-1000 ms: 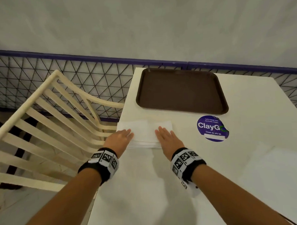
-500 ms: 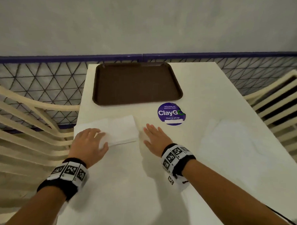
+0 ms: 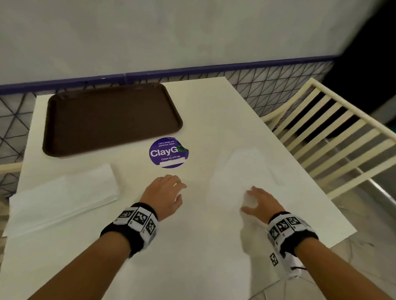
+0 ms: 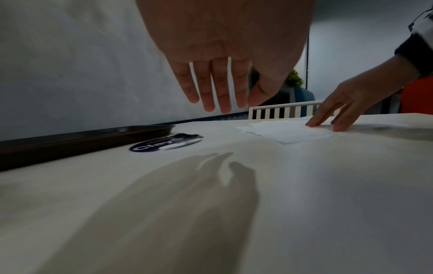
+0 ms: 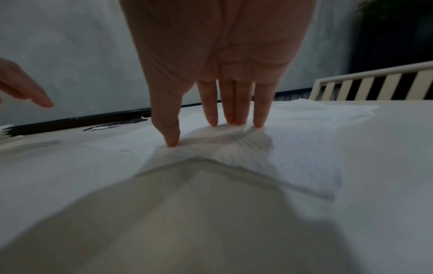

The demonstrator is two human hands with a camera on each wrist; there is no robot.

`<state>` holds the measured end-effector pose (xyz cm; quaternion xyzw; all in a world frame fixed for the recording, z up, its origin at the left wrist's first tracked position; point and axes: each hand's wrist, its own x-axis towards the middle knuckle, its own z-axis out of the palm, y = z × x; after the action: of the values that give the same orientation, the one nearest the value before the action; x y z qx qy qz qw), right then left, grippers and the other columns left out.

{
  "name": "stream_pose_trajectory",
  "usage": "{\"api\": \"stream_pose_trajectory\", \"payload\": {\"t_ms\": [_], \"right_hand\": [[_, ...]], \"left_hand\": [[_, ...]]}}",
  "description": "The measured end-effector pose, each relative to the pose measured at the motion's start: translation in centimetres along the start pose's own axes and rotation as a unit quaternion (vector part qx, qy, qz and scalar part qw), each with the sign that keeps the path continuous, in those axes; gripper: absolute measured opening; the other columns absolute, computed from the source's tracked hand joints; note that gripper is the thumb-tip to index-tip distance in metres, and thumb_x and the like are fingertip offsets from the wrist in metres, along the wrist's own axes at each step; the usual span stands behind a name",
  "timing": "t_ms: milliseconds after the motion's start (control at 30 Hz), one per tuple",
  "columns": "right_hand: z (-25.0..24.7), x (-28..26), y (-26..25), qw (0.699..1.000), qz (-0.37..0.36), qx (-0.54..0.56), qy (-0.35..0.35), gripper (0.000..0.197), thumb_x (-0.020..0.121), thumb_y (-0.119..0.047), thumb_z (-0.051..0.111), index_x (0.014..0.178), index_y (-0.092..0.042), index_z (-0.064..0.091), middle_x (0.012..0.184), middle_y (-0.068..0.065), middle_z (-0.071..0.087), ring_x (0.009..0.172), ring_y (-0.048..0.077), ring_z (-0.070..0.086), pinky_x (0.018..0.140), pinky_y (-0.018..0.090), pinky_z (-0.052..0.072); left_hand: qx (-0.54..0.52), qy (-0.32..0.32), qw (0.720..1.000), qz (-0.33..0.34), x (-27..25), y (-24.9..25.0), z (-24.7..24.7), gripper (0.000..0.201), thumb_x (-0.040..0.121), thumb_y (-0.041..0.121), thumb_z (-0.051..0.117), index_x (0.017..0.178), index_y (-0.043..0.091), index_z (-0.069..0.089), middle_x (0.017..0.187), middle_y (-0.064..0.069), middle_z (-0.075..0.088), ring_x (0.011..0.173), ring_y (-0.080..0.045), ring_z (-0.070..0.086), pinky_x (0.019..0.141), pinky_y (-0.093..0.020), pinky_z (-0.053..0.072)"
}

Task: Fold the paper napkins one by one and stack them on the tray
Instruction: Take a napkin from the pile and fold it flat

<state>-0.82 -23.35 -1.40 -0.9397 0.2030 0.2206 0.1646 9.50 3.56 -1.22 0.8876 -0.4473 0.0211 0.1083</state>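
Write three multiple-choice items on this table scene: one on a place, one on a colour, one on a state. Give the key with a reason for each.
1. Where is the round sticker?
A. on the tray
B. on the table, just in front of the tray's near right corner
C. under the napkin pile

2. What colour is the tray?
A. brown
B. white
C. purple

3. What is the right hand doing?
A. hanging clear of the table
B. gripping the tray
C. pressing its fingertips on a loose napkin

Key: B, the sticker lies on the bare table; A, the tray is dark brown; C, the right wrist view shows the paper puckering under the fingertips.
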Motion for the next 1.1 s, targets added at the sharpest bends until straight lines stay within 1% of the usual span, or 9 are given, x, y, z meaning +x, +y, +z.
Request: {"api": "stream_pose_trajectory", "payload": {"t_ms": [100, 233, 400, 533, 600, 667, 767, 967, 1100], "right_hand": [[0.0, 0.8, 0.7, 1.000, -0.017, 0.000, 0.022, 0.063, 0.088, -0.039, 0.059, 0.142, -0.017, 0.035, 0.151, 0.000, 0.030, 0.138, 0.016, 0.030, 0.112, 0.026, 0.025], [-0.4, 1.5, 0.9, 0.997, -0.048, -0.039, 0.040, 0.040, 0.093, -0.032, 0.049, 0.131, -0.017, 0.050, 0.135, 0.003, 0.046, 0.125, 0.020, 0.044, 0.101, 0.025, 0.034], [-0.1, 2.0, 1.7, 0.995, -0.083, -0.036, 0.051, 0.033, 0.096, -0.033, 0.044, 0.122, -0.019, 0.059, 0.127, 0.002, 0.050, 0.118, 0.020, 0.048, 0.095, 0.024, 0.037], [-0.8, 2.7, 2.4, 0.995, -0.088, 0.010, 0.048, 0.031, 0.096, -0.028, 0.045, 0.121, -0.016, 0.059, 0.123, 0.005, 0.050, 0.113, 0.021, 0.051, 0.091, 0.026, 0.040], [-1.3, 3.2, 2.8, 0.995, -0.085, 0.033, 0.047, 0.034, 0.095, -0.021, 0.048, 0.128, -0.014, 0.052, 0.127, 0.006, 0.046, 0.111, 0.023, 0.054, 0.091, 0.026, 0.041], [-1.7, 3.9, 3.1, 0.995, -0.065, 0.050, 0.049, 0.041, 0.093, -0.020, 0.051, 0.133, -0.013, 0.046, 0.132, 0.008, 0.039, 0.109, 0.026, 0.055, 0.093, 0.026, 0.043], [-2.3, 5.1, 3.5, 0.996, -0.033, 0.075, 0.039, 0.046, 0.091, -0.023, 0.055, 0.134, -0.009, 0.044, 0.133, 0.011, 0.033, 0.109, 0.029, 0.055, 0.095, 0.026, 0.041], [-2.9, 6.7, 4.4, 0.998, -0.044, 0.044, 0.010, 0.041, 0.092, -0.027, 0.055, 0.127, -0.005, 0.053, 0.128, 0.012, 0.038, 0.110, 0.030, 0.053, 0.097, 0.031, 0.041], [-2.6, 7.6, 5.7, 0.997, -0.080, 0.001, 0.023, 0.037, 0.095, -0.037, 0.040, 0.116, -0.015, 0.060, 0.123, 0.007, 0.051, 0.118, 0.024, 0.044, 0.097, 0.026, 0.033]], "left_hand": [[-0.012, -0.038, 0.999, 0.014, 1.9, 1.7, 0.7, 0.033, 0.069, 0.027, 0.041, 0.077, 0.022, 0.073, 0.071, 0.007, 0.066, 0.062, -0.011, 0.065, 0.055, -0.017, 0.050], [-0.030, -0.054, 0.998, 0.011, 3.9, 3.3, 1.9, 0.022, 0.057, 0.021, 0.075, 0.079, 0.019, 0.073, 0.071, 0.004, 0.066, 0.059, -0.014, 0.064, 0.050, -0.021, 0.050], [-0.040, -0.093, 0.994, 0.029, 6.4, 5.5, 2.5, 0.024, 0.076, 0.029, 0.058, 0.091, 0.019, 0.073, 0.086, 0.006, 0.067, 0.075, -0.012, 0.067, 0.060, -0.019, 0.051], [-0.042, -0.133, 0.990, 0.009, 8.3, 6.8, 3.1, 0.021, 0.068, 0.032, 0.061, 0.081, 0.024, 0.075, 0.083, 0.010, 0.071, 0.070, -0.004, 0.068, 0.051, -0.011, 0.049], [-0.057, -0.105, 0.993, 0.002, 9.4, 7.3, 4.0, 0.034, 0.080, 0.026, 0.063, 0.112, 0.014, 0.067, 0.118, -0.004, 0.064, 0.104, -0.012, 0.064, 0.075, -0.020, 0.053], [-0.025, -0.169, 0.985, -0.029, 10.2, 7.5, 4.8, 0.045, 0.099, 0.028, 0.039, 0.143, 0.020, 0.034, 0.152, 0.003, 0.026, 0.138, -0.009, 0.028, 0.107, -0.023, 0.029], [-0.029, -0.206, 0.977, -0.046, 10.7, 7.7, 5.1, 0.047, 0.101, 0.033, 0.030, 0.147, 0.027, 0.021, 0.156, 0.010, 0.009, 0.142, -0.005, 0.010, 0.111, -0.023, 0.016], [0.039, -0.222, 0.974, -0.009, 11.6, 8.5, 4.8, 0.065, 0.089, 0.052, 0.047, 0.144, 0.024, 0.029, 0.150, -0.002, 0.025, 0.136, -0.018, 0.026, 0.108, -0.030, 0.026], [0.035, -0.156, 0.982, 0.099, 11.9, 9.8, 4.9, 0.067, 0.059, 0.057, 0.077, 0.116, 0.024, 0.065, 0.122, -0.004, 0.061, 0.110, -0.020, 0.060, 0.088, -0.027, 0.049]]}}
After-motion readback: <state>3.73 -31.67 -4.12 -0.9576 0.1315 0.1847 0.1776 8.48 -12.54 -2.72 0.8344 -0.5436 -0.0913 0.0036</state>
